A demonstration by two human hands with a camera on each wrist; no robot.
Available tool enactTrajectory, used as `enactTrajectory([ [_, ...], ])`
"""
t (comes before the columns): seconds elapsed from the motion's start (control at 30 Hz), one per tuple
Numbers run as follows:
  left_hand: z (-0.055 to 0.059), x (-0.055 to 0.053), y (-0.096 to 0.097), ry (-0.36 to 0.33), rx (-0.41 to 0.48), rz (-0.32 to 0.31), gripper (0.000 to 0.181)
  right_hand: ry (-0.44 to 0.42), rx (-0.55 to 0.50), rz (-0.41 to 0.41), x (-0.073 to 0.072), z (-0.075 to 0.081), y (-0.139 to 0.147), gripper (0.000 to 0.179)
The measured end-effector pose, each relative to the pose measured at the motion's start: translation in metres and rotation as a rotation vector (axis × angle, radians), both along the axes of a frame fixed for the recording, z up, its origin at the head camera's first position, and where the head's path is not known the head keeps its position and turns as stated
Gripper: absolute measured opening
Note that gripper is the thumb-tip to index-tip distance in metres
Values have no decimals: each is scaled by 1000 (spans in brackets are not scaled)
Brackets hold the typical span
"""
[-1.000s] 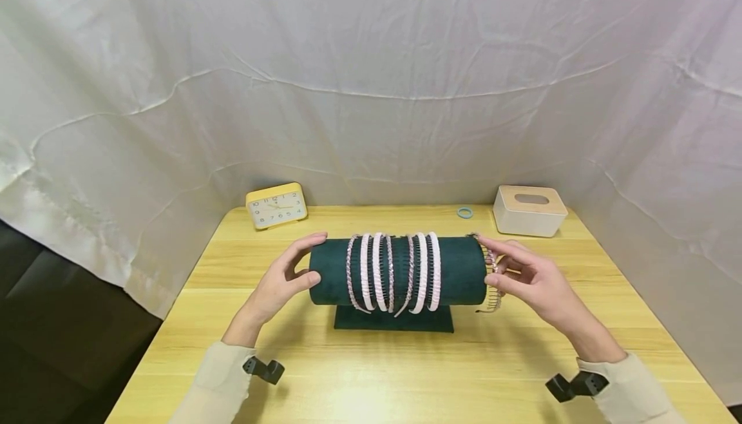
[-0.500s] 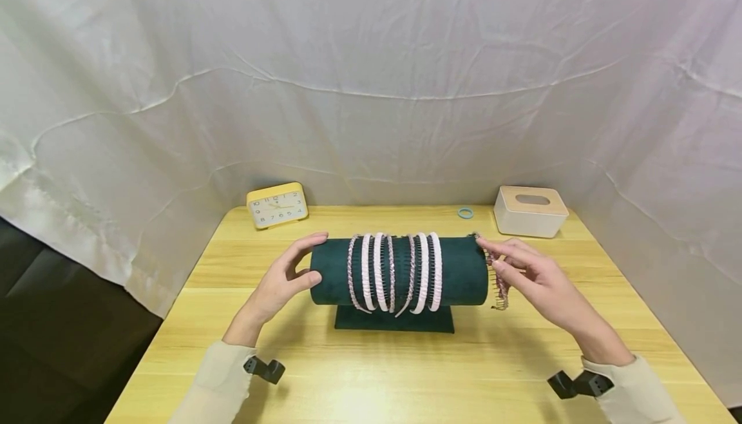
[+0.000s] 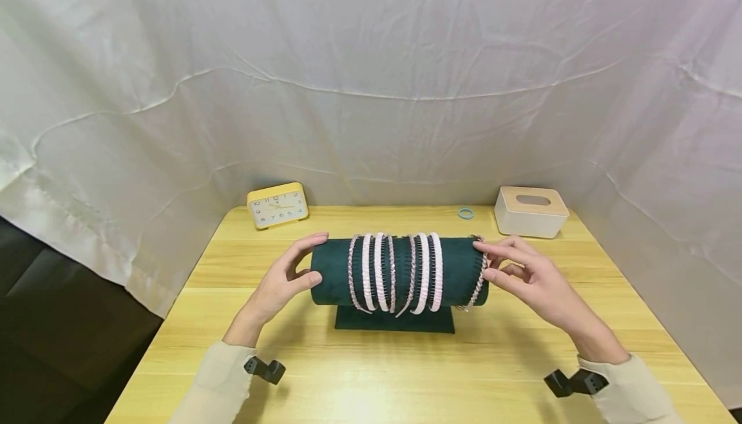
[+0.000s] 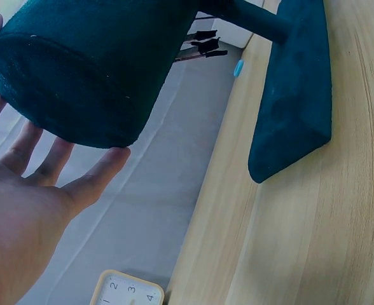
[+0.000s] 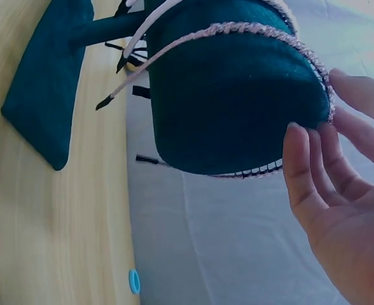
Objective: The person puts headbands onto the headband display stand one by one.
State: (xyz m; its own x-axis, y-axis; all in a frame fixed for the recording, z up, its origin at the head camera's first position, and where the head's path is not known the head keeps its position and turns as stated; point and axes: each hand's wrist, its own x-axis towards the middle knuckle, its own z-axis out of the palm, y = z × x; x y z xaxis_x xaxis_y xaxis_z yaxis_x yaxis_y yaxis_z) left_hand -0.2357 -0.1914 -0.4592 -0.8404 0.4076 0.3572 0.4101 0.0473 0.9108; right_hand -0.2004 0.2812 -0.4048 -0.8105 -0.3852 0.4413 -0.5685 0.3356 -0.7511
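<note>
A dark green velvet headband stand (image 3: 335, 272), a horizontal roll on a flat foot (image 3: 394, 322), bears several pink and white headbands (image 3: 424, 276) near its middle. My left hand (image 3: 281, 287) holds the left end of the roll, with the thumb in front and the fingers at the back. At the right end, my right hand (image 3: 536, 282) pinches a glittery pink braided headband (image 3: 478, 289) with a black toothed inner side. That headband arches over the roll right at its edge, as the right wrist view also shows. Its lower tips hang below the roll.
A yellow alarm clock (image 3: 278, 206) stands at the back left of the wooden table (image 3: 359, 372). A light blue ring (image 3: 466, 213) lies at the back, beside a white tissue box (image 3: 531, 211) with a wooden lid. Pale curtains (image 3: 371, 121) enclose the table.
The pinched headband has moved left from beside the roll's right end onto its edge, turning so its braided side faces out. The left hand stays on the stand.
</note>
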Motion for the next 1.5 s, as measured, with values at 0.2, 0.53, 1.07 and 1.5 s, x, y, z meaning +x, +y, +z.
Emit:
enactTrajectory([
  [0.2, 1, 1, 0, -2, -7, -1, 64, 40, 21, -21, -1, -2, -1, 53],
  [0.53, 1, 1, 0, -3, -12, 6, 64, 18, 33, -2, -8, -7, 1, 57],
  [1.07, 1, 1, 0, -6, -14, 4, 64, 45, 119, -28, -16, -8, -15, 56],
  [1.5, 0, 1, 0, -12, -17, 9, 64, 98, 142, -37, -22, -10, -30, 53],
])
